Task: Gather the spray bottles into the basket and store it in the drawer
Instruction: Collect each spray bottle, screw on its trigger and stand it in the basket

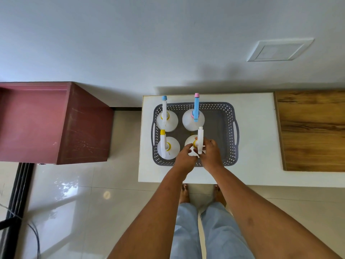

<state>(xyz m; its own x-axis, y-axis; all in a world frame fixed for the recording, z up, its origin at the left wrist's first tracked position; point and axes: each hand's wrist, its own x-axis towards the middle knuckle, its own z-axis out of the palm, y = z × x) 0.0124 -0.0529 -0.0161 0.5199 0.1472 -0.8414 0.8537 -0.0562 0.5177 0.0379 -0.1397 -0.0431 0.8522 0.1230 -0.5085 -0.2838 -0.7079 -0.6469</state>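
The white table (252, 146) carries the grey basket (228, 116), so the bottles stand at easy height. Four spray bottles sit upright inside; the one at five o'clock (200, 139) is clamped by the left hand (185, 156) and right hand (211, 152), probably to settle it. The drawer is not visible.

Four upright bottles (193, 119) in basket (226, 116)

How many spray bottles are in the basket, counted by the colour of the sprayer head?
White head, blue tip: 1
Blue head, pink tip: 1
White head, yellow tip: 1
All-white head: 1
Total: 4 bottles in the basket
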